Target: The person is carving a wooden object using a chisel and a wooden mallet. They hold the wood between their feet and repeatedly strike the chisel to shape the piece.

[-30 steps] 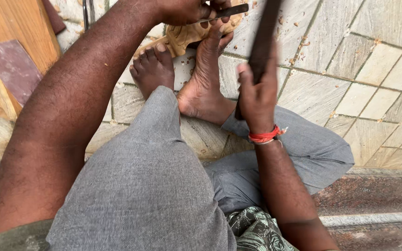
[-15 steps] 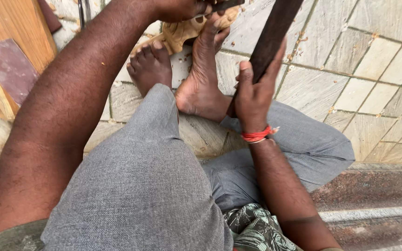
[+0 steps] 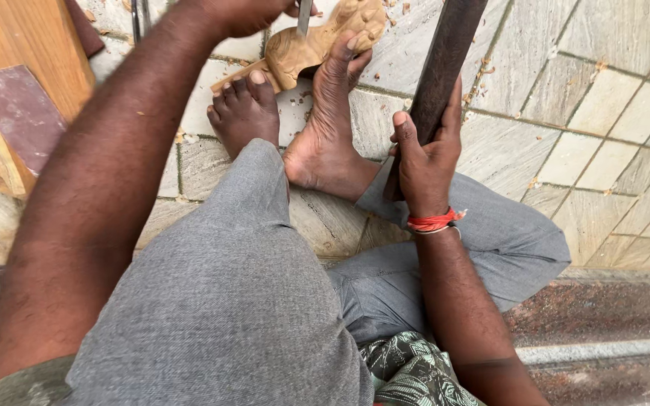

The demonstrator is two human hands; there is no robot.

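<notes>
Taking the pale wooden carving (image 3: 317,41) as the landmark: far to its left a plank of orange-brown wood (image 3: 16,37) leans at the frame's edge, with a dusty maroon block (image 3: 13,113) below it. Nearer, the left forearm runs up to the left hand (image 3: 246,11), which sits just above and left of the carving, fingers closed around a chisel (image 3: 304,15); its metal blade points down and meets the carving's upper surface. The carving lies on the stone-tiled floor (image 3: 566,98), its long axis slanting from lower left to upper right, pinned by two bare feet: the left foot (image 3: 244,113) just below it, the right foot (image 3: 332,128) with toes pressing on its right side. Right of the carving and apart from it, the right hand (image 3: 424,162) wraps tightly around a dark, heavy bar (image 3: 445,68) held steeply, tilted toward the carving's upper right. A red thread band (image 3: 432,222) circles that wrist. The left hand is the nearer to the carving.
</notes>
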